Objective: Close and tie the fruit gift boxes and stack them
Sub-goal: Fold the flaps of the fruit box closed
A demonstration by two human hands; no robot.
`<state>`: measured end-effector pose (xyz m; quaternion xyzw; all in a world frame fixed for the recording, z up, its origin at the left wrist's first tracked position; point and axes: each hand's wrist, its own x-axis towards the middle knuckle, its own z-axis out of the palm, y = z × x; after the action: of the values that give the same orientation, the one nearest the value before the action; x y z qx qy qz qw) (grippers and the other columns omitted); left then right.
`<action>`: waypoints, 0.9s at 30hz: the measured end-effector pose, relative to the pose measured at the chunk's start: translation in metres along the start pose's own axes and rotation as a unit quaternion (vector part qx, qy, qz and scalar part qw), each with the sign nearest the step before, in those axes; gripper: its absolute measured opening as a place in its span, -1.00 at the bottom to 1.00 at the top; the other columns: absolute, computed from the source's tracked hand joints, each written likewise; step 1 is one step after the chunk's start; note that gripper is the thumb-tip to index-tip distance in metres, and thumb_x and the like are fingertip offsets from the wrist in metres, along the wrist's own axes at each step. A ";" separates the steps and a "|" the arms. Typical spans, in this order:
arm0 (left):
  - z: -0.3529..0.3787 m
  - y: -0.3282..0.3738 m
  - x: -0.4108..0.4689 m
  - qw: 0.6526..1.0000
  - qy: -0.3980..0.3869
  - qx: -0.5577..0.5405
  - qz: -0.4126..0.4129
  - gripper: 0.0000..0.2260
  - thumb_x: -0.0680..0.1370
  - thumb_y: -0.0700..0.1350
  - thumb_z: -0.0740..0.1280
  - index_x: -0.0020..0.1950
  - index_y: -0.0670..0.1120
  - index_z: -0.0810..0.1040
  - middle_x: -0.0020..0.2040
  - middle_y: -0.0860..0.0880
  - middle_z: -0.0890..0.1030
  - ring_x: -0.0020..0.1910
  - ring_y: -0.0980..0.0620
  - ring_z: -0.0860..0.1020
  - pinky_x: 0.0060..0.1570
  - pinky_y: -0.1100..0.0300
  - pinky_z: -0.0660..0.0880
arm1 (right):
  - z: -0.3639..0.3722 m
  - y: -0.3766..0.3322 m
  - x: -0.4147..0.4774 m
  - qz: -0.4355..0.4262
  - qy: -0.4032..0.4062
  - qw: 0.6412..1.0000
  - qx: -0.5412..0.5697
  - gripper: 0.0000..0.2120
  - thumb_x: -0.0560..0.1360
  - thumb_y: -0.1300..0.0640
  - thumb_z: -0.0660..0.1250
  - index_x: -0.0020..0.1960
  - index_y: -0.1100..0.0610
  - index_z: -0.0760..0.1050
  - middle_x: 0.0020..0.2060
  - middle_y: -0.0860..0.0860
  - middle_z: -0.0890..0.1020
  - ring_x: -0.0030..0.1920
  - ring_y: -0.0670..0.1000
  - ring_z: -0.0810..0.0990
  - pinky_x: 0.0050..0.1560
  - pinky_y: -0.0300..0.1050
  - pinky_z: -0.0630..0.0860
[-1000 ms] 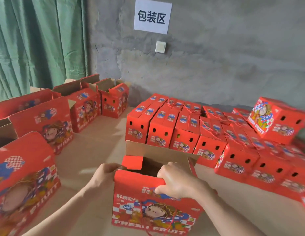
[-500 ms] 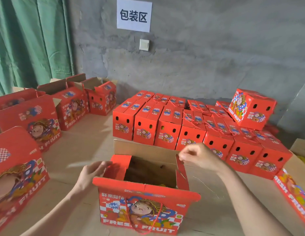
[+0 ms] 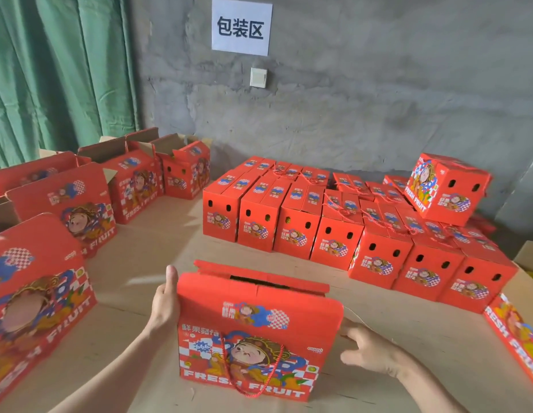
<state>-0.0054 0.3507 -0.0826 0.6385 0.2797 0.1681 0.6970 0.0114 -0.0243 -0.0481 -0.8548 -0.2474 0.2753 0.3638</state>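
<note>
Closing lid — left hand (image 3: pixel 165 305) pinches red cardboard gift box (image 3: pixel 253 332) edge, right hand (image 3: pixel 371 351) spread, empty, beside it — next, tie red twisted cord (image 3: pixel 248 394).

A rough grey concrete wall (image 3: pixel 378 99) carries a white paper sign with black characters (image 3: pixel 241 26) above a white square switch (image 3: pixel 258 77); a green pleated curtain (image 3: pixel 51 76) hangs at the left.
</note>
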 end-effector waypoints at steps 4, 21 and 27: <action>0.017 0.018 -0.008 0.993 0.093 0.054 0.039 -0.44 0.62 0.20 0.00 -0.44 -0.15 0.30 -0.41 -0.08 0.39 -0.36 -0.08 0.34 -0.20 0.02 0.26 | -0.001 -0.010 0.002 -0.009 0.010 0.998 -0.056 -0.29 0.21 -0.48 0.38 0.20 -0.06 0.53 0.14 -0.28 0.59 0.21 -0.21 0.51 0.28 -0.31 0.31; 0.006 -0.006 -0.016 0.916 -0.023 0.312 0.252 -0.78 0.59 -0.09 0.27 0.21 -0.05 0.57 0.00 -0.10 0.59 0.01 -0.04 0.49 -0.11 0.19 0.33 | 0.037 -0.023 0.066 -0.072 0.471 0.867 -0.143 -0.93 0.47 0.31 0.40 -0.09 0.23 0.65 -0.19 0.09 0.64 -0.05 0.13 0.57 0.00 0.00 0.52; 0.007 -0.010 -0.012 0.890 -0.021 0.364 0.272 -0.80 0.58 -0.07 0.29 0.13 -0.11 0.57 0.18 -0.13 0.49 0.21 -0.14 0.36 0.21 0.00 0.32 | 0.039 -0.028 0.064 -0.132 0.439 0.850 -0.260 -0.94 0.46 0.32 0.41 -0.13 0.22 0.65 -0.22 0.05 0.67 -0.15 0.12 0.59 -0.15 0.01 0.56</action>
<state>-0.0117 0.3370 -0.0904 0.9022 0.1220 0.2238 0.3481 0.0268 0.0517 -0.0680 -0.9093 -0.2351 -0.2533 0.2317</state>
